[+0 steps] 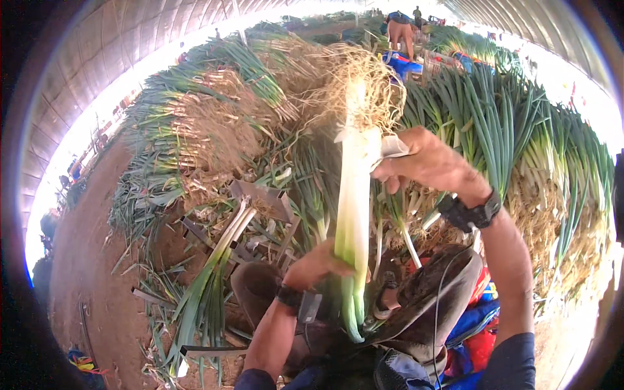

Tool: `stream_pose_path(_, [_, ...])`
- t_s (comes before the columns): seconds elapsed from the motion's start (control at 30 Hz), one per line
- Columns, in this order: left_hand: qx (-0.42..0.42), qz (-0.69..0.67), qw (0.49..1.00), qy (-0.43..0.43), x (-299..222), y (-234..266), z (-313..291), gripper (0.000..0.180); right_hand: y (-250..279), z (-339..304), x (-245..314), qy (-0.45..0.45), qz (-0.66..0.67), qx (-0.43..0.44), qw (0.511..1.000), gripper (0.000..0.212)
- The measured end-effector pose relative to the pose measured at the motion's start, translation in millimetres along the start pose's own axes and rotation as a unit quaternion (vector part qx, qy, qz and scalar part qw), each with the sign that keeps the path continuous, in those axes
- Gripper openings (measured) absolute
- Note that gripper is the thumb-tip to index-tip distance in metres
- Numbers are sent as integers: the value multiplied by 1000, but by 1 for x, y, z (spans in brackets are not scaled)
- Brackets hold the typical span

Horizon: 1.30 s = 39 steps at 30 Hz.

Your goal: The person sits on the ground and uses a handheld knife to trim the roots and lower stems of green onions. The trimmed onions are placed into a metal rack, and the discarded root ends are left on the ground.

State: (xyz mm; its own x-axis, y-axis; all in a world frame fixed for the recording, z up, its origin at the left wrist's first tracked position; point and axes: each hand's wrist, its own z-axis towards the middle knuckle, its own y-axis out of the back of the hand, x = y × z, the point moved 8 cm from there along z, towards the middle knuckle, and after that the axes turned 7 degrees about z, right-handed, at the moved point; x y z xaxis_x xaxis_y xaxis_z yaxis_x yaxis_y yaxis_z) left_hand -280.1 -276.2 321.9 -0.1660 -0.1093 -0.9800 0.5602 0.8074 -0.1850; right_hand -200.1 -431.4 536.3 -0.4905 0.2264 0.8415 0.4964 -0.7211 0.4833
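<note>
A thick leek (354, 195) stands nearly upright before me, with its bushy roots (364, 88) at the top and its green leaves pointing down. My left hand (322, 263) is closed around the green lower part of its stalk. Up beside the root end, my right hand (422, 159) pinches a pale flap of outer skin (394, 147) at the leek's white base. Its fingers are slightly blurred. Left of my knee, a few trimmed leeks (224, 250) lie slanted across a metal frame (263, 198).
A big heap of leeks (175, 130) with soil-covered roots spreads at the far left. Tall leeks (481, 117) are stacked along the right. Leaf scraps litter the ground around the metal frame. Another person (400, 32) bends over in the distance near a blue item (403, 65).
</note>
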Motion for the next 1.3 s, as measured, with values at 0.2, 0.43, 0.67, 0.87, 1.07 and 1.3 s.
stream_pose_path(0.2, [7,-21,1000,9,11,2,7,55,137,-4,28,16,-399,-288,870,12])
stream_pose_path(0.43, [-92,62,994,3,28,17,13,48,136,-44,-85,-296,-308,-104,898,95])
stream_pose_path(0.67, [-102,123,987,-20,10,-11,32,35,-97,-40,-124,-112,566,99,811,92])
stream_pose_path(0.87, [-122,86,983,-102,-32,-3,32,36,-42,-25,-103,-53,280,-103,953,86])
stream_pose_path(1.07, [-111,171,974,-96,-46,-6,49,38,-33,-8,-63,-89,312,-101,940,85])
stream_pose_path(1.3, [-129,99,978,-129,-69,4,52,49,-1,-30,-59,-70,180,-229,954,52])
